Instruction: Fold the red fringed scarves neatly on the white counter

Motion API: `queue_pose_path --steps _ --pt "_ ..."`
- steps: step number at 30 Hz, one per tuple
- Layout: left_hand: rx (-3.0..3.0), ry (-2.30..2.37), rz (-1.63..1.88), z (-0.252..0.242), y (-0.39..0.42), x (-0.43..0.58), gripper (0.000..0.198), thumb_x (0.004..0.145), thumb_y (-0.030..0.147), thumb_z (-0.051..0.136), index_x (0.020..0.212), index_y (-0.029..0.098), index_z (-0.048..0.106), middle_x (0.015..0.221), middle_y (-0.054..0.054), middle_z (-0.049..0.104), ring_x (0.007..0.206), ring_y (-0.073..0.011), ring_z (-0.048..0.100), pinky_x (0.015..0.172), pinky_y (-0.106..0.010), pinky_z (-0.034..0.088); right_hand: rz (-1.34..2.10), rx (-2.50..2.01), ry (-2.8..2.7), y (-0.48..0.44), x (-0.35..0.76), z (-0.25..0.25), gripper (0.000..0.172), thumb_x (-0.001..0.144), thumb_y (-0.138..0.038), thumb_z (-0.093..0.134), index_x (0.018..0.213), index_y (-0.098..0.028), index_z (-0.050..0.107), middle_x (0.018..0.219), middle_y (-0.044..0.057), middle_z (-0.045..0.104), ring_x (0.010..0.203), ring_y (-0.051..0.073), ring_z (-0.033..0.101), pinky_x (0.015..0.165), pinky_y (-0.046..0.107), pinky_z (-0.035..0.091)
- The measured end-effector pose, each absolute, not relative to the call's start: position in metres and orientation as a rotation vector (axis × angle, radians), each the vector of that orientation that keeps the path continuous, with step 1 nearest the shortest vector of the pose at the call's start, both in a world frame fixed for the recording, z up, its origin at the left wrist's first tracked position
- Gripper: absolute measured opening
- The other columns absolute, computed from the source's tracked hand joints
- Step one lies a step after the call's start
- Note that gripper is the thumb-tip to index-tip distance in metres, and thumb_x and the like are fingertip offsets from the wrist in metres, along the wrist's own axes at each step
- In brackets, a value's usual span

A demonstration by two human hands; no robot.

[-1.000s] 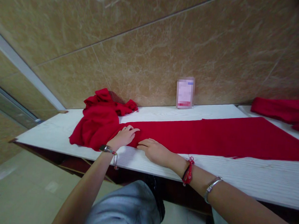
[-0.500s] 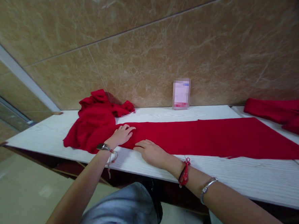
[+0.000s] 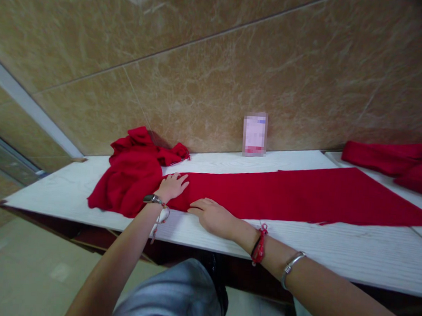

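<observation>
A long red cloth [image 3: 287, 191] lies stretched flat along a white table [image 3: 334, 246], its left end bunched in a heap [image 3: 131, 172] against the wall. My left hand [image 3: 172, 186] rests flat on the cloth beside the heap, fingers spread. My right hand [image 3: 213, 214] lies palm down at the cloth's near edge, fingers stretched out toward the left. Neither hand grips anything. Bracelets show on both wrists.
A small pink card [image 3: 255, 134] stands against the brown marble wall [image 3: 217, 58]. More red cloth [image 3: 393, 162] lies at the far right. The table's front edge runs above my knees [image 3: 174, 299]; pale floor lies to the left.
My left hand has slid slightly toward the heap and flattened on the cloth. The right hand has stayed at the near edge. The view has shifted a little.
</observation>
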State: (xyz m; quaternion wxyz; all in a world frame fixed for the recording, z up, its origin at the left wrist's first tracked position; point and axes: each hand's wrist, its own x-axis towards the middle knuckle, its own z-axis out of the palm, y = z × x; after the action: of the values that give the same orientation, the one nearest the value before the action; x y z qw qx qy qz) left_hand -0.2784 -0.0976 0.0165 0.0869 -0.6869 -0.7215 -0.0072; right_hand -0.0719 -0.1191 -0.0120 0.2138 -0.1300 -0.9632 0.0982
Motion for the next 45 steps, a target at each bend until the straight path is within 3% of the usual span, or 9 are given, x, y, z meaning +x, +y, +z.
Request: queue_pose_path --steps 8,13,16,21,25,30,37,42,45 --pt "-2.601 -1.647 -0.334 0.013 -0.12 -0.263 0.027 0.086 0.02 0.037 0.105 0.021 0.057 0.105 -0.005 0.051 0.101 -0.0167 0.048 0.092 -0.031 0.039 0.267 -0.342 -2.651 -0.118 -0.073 -0.014 0.036 0.085 -0.009 0.037 0.113 -0.016 0.058 0.115 0.008 0.058 0.108 0.017 0.047 0.098 0.032 0.032" --pt "-2.246 -2.0 0.023 0.01 -0.114 -0.279 0.04 0.09 0.037 0.029 0.128 0.03 0.041 0.124 -0.009 0.043 0.111 -0.0264 0.043 0.088 -0.046 0.038 0.275 -0.355 -2.666 -0.119 -0.072 -0.011 0.038 0.084 -0.006 0.036 0.115 -0.015 0.057 0.117 0.009 0.057 0.109 0.018 0.047 0.098 0.032 0.032" --pt "-1.984 -2.173 0.102 0.011 -0.107 -0.282 0.046 0.091 0.039 0.027 0.133 0.026 0.035 0.134 -0.013 0.037 0.119 -0.0319 0.038 0.091 -0.051 0.034 0.293 -0.354 -2.669 -0.119 -0.072 -0.012 0.04 0.084 -0.006 0.035 0.115 -0.016 0.057 0.118 0.008 0.057 0.109 0.017 0.047 0.098 0.032 0.033" --pt "-2.161 -1.998 -0.05 0.003 -0.114 -0.27 0.047 0.091 0.034 0.027 0.137 0.022 0.029 0.145 -0.009 0.024 0.132 -0.0251 0.019 0.102 -0.044 0.024 0.326 -0.353 -2.651 -0.117 -0.071 -0.009 0.037 0.082 -0.006 0.039 0.113 -0.012 0.058 0.117 0.011 0.058 0.11 0.018 0.048 0.098 0.032 0.034" --pt "-2.195 -2.118 -0.056 -0.003 -0.123 -0.265 0.055 0.091 0.04 0.025 0.137 0.01 0.027 0.144 -0.015 0.023 0.132 -0.0249 0.019 0.103 -0.039 0.025 0.344 -0.402 -2.669 -0.103 -0.065 0.005 0.036 0.086 -0.012 0.037 0.118 -0.008 0.055 0.122 0.015 0.054 0.115 0.02 0.046 0.1 0.035 0.033" --pt "-2.146 -2.142 -0.057 -0.003 -0.126 -0.264 0.065 0.088 0.046 0.028 0.136 0.001 0.025 0.143 -0.019 0.022 0.133 -0.0255 0.016 0.106 -0.035 0.02 0.288 -0.296 -2.929 -0.074 -0.048 0.014 0.04 0.092 -0.03 0.033 0.129 -0.019 0.044 0.136 0.007 0.041 0.13 0.022 0.026 0.105 0.049 0.021" --pt "-2.122 -2.166 -0.107 -0.007 -0.126 -0.264 0.081 0.082 0.06 0.032 0.135 -0.001 0.026 0.142 -0.022 0.022 0.132 -0.0287 0.017 0.105 -0.038 0.022 0.093 -0.605 -2.946 -0.045 -0.041 0.012 0.048 0.092 -0.037 0.03 0.134 -0.014 0.035 0.141 0.013 0.032 0.131 0.027 0.022 0.102 0.052 0.023" --pt "-2.08 -2.192 -0.105 -0.01 -0.126 -0.265 0.085 0.08 0.063 0.034 0.135 -0.001 0.025 0.141 -0.023 0.025 0.132 -0.0309 0.018 0.105 -0.04 0.023 0.151 -0.38 -2.996 -0.032 -0.067 0.011 0.046 0.093 -0.035 0.027 0.137 -0.022 0.029 0.144 0.005 0.027 0.132 0.023 0.019 0.104 0.051 0.019" --pt "-2.067 -2.206 -0.095 -0.011 -0.126 -0.264 0.086 0.079 0.065 0.034 0.135 0.001 0.027 0.141 -0.023 0.026 0.131 -0.0312 0.02 0.104 -0.041 0.023 0.157 -0.538 -3.017 -0.014 -0.069 0.003 0.047 0.093 -0.035 0.027 0.137 -0.021 0.029 0.143 0.007 0.028 0.131 0.025 0.022 0.104 0.053 0.019"
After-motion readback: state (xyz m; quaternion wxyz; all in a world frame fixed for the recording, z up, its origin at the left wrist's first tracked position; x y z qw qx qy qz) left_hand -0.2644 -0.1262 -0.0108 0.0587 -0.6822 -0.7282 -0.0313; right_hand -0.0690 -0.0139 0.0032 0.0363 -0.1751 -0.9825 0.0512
